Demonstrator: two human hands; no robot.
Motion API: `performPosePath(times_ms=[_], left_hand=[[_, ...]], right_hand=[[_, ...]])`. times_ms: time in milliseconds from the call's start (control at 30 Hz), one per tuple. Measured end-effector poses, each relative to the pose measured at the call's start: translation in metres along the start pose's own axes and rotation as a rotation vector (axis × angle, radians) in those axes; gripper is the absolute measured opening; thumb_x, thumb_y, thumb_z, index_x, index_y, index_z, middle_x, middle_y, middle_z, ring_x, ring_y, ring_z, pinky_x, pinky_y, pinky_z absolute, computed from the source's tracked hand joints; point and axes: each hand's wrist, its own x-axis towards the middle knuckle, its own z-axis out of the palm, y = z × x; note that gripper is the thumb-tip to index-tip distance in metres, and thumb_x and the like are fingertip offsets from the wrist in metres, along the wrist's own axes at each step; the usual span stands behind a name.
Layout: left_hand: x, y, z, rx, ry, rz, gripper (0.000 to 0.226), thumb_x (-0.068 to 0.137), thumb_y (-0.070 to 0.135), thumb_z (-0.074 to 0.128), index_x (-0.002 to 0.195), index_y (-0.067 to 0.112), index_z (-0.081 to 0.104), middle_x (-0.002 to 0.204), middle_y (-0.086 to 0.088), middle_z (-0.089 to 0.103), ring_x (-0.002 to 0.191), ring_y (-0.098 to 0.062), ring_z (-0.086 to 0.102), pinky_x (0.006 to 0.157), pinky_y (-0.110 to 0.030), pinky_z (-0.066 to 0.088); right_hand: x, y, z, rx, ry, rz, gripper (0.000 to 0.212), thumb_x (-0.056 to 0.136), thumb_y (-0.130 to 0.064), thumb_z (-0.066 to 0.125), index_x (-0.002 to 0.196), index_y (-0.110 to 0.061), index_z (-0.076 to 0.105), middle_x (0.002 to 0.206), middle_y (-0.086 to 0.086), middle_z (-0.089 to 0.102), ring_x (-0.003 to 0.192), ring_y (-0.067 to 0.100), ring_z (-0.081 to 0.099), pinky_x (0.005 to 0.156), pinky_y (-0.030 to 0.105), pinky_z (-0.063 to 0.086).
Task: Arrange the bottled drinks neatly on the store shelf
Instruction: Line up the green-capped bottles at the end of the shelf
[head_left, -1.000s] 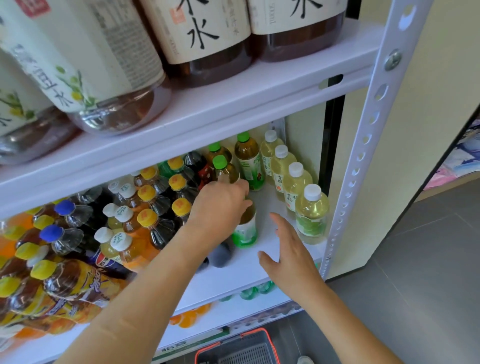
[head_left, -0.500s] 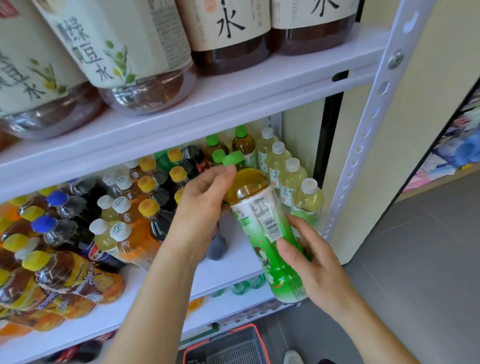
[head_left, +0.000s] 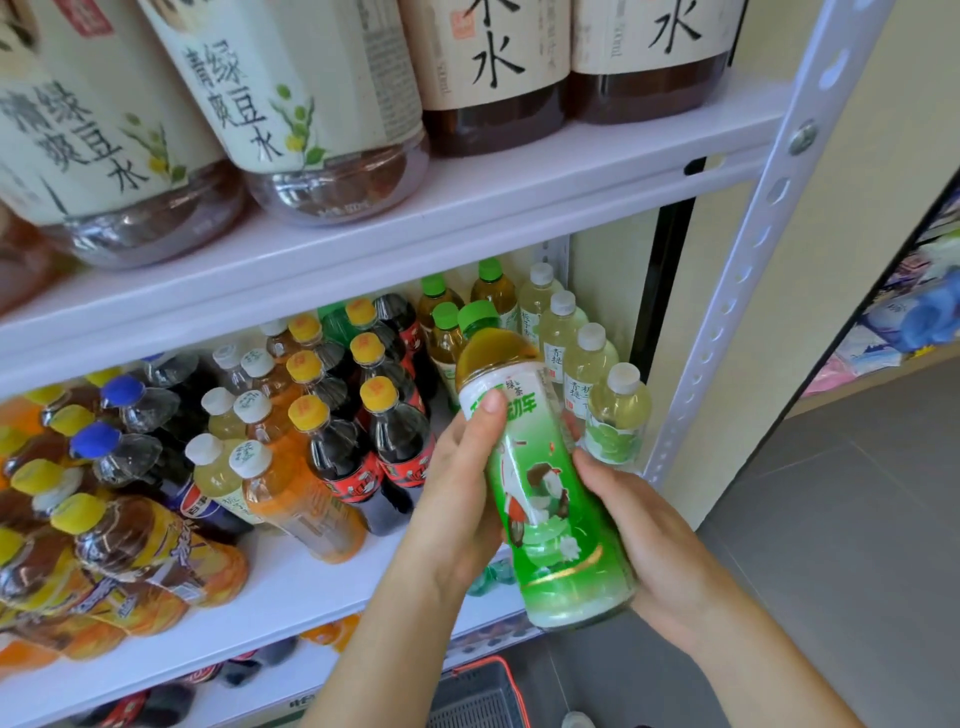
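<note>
Bottle of green tea (head_left: 550, 493), green cap, green-and-white label, and I've got it in both hands out in front of the shelf, not resting on anything. It's tilted, with the cap leaning away from me and a bit left. My left hand (head_left: 462, 499) wraps the upper label from the left side, thumb pressed flat across the front near the shoulder. My right hand (head_left: 649, 525) cups the lower half from the right, with the fingers mostly curled round the back out of sight.

Just beyond the cap stand more green-capped tea bottles (head_left: 441, 332). To the right of those, past my right hand, a row of pale drinks (head_left: 618, 410) with white caps runs front to back. Left of my left hand are dark sodas (head_left: 395, 431) with yellow caps, packed tight. All of that sits on the white shelf (head_left: 291, 587). Above my hands is another shelf board (head_left: 467, 208) loaded with big jugs (head_left: 311, 104). Down below my wrists there's a basket (head_left: 478, 696) with a red rim.
</note>
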Motion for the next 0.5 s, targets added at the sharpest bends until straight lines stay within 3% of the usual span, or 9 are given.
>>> performPosePath(times_ms=[100, 167, 200, 267, 333, 400, 500], left_hand=[[0.003, 0.0, 0.004, 0.018, 0.143, 0.129, 0.07, 0.068, 0.041, 0.082, 0.122, 0.004, 0.058, 0.107, -0.024, 0.067, 0.092, -0.034, 0.069, 0.075, -0.041, 0.058], [0.005, 0.0, 0.007, 0.028, 0.198, 0.215, 0.063, 0.069, 0.033, 0.082, 0.122, 0.01, 0.057, 0.106, -0.015, 0.07, 0.094, -0.03, 0.07, 0.075, -0.04, 0.058], [0.006, 0.0, 0.008, 0.031, 0.216, 0.243, 0.06, 0.071, 0.03, 0.082, 0.122, 0.012, 0.056, 0.105, -0.011, 0.072, 0.095, -0.027, 0.071, 0.075, -0.039, 0.058], [0.007, -0.002, 0.01, 0.029, 0.236, 0.262, 0.057, 0.073, 0.029, 0.08, 0.122, 0.015, 0.055, 0.104, -0.006, 0.073, 0.094, -0.024, 0.072, 0.075, -0.038, 0.058], [0.006, -0.002, 0.011, 0.024, 0.226, 0.248, 0.059, 0.073, 0.031, 0.08, 0.124, 0.015, 0.054, 0.105, -0.005, 0.073, 0.095, -0.022, 0.072, 0.075, -0.037, 0.057], [0.006, -0.001, 0.01, 0.02, 0.2, 0.213, 0.064, 0.072, 0.032, 0.081, 0.127, 0.016, 0.053, 0.112, -0.009, 0.072, 0.101, -0.026, 0.071, 0.078, -0.039, 0.058], [0.006, 0.009, 0.003, -0.026, 0.111, 0.126, 0.072, 0.074, 0.033, 0.081, 0.136, 0.011, 0.05, 0.131, -0.024, 0.06, 0.116, -0.036, 0.062, 0.094, -0.052, 0.054]], right_hand=[[-0.003, -0.007, 0.003, -0.337, 0.059, -0.051, 0.046, 0.085, -0.067, 0.05, 0.111, -0.035, 0.07, 0.113, -0.009, 0.073, 0.11, 0.008, 0.065, 0.101, 0.039, 0.049], [-0.007, -0.008, 0.008, -0.476, 0.052, -0.124, 0.041, 0.082, -0.068, 0.056, 0.118, -0.049, 0.058, 0.112, -0.02, 0.069, 0.105, -0.003, 0.064, 0.092, 0.021, 0.052], [-0.009, -0.007, 0.009, -0.557, 0.084, -0.163, 0.047, 0.076, -0.067, 0.061, 0.12, -0.056, 0.047, 0.112, -0.024, 0.065, 0.102, -0.008, 0.062, 0.085, 0.013, 0.051], [-0.012, -0.001, 0.009, -0.701, 0.188, -0.237, 0.067, 0.066, -0.064, 0.069, 0.124, -0.06, 0.034, 0.112, -0.026, 0.056, 0.102, -0.006, 0.059, 0.08, 0.015, 0.051], [-0.014, 0.002, 0.009, -0.685, 0.235, -0.291, 0.07, 0.065, -0.059, 0.071, 0.125, -0.056, 0.035, 0.108, -0.026, 0.056, 0.098, 0.002, 0.063, 0.081, 0.025, 0.054], [-0.015, 0.001, 0.004, -0.627, 0.216, -0.325, 0.066, 0.067, -0.054, 0.074, 0.125, -0.053, 0.041, 0.108, -0.024, 0.06, 0.096, 0.006, 0.066, 0.078, 0.024, 0.056], [-0.017, -0.004, -0.004, -0.445, 0.125, -0.292, 0.059, 0.071, -0.05, 0.076, 0.125, -0.049, 0.052, 0.108, -0.011, 0.069, 0.099, 0.011, 0.069, 0.08, 0.025, 0.055]])
